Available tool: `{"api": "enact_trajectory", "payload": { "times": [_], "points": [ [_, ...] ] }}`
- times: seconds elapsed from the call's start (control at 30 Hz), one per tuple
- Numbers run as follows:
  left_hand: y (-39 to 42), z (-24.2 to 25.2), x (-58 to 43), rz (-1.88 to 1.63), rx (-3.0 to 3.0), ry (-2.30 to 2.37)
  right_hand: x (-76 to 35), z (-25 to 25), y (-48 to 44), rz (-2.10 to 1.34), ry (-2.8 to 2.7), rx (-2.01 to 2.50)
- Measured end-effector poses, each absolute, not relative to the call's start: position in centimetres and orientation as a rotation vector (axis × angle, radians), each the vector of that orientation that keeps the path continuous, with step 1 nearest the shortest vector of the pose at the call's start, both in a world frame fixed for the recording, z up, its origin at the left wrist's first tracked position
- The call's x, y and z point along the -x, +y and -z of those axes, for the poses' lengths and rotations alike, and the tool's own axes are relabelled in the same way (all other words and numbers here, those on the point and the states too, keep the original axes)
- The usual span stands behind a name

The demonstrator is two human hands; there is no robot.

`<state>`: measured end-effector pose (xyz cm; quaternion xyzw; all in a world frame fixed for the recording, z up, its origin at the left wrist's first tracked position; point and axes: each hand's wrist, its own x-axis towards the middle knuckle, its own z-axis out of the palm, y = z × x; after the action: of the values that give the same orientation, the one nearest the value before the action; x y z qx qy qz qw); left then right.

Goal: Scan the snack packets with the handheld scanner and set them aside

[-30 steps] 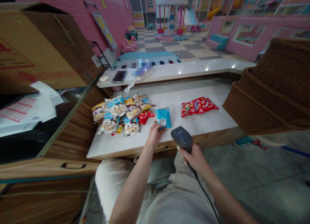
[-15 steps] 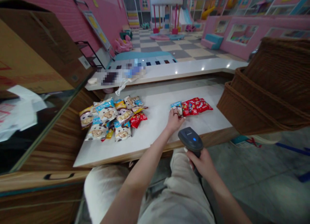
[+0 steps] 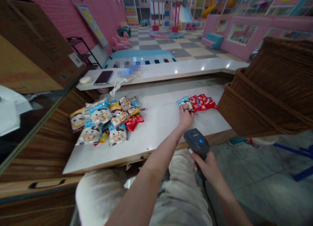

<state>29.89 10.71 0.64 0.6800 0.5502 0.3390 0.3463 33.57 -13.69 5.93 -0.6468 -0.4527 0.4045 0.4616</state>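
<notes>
My left hand (image 3: 186, 117) has its fingers over the lower part of a small blue-and-white snack bag (image 3: 183, 101), gripping it against the white desk. The bag's left and upper parts show; the rest is under the fingers. Right beside it, a row of red snack bags (image 3: 204, 103) overlaps. My right hand (image 3: 205, 164) is wrapped round the handle of a dark barcode scanner (image 3: 197, 142), held above my lap with a blue light lit on top. On the desk's left side lies a heap of blue, yellow and red snack bags (image 3: 99, 112).
A brown wicker basket (image 3: 266, 99) stands at the desk's right end. A raised white ledge (image 3: 166, 69) runs along the back, carrying a phone (image 3: 103, 77) and a white cable (image 3: 116, 86). Cardboard boxes (image 3: 36, 53) stand at the left, above a wooden drawer (image 3: 44, 186).
My left hand and the blue-and-white bag have shifted right, closer against the red bags. The scanner has moved slightly right and down in view. The camera view has also shifted a little.
</notes>
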Motion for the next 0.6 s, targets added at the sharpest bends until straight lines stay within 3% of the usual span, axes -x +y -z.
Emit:
{"api": "enact_trajectory", "payload": {
  "times": [0.33, 0.6],
  "points": [
    [7.4, -0.3, -17.0, -1.063, -2.065, 1.340, -31.7, -5.7, -13.5, -1.104, -1.121, 1.546],
    [8.0, -6.1, -3.4, -0.790, -2.256, 2.032, -29.7, -6.0, -13.4, -1.123, -1.195, 1.503]
  ]
}}
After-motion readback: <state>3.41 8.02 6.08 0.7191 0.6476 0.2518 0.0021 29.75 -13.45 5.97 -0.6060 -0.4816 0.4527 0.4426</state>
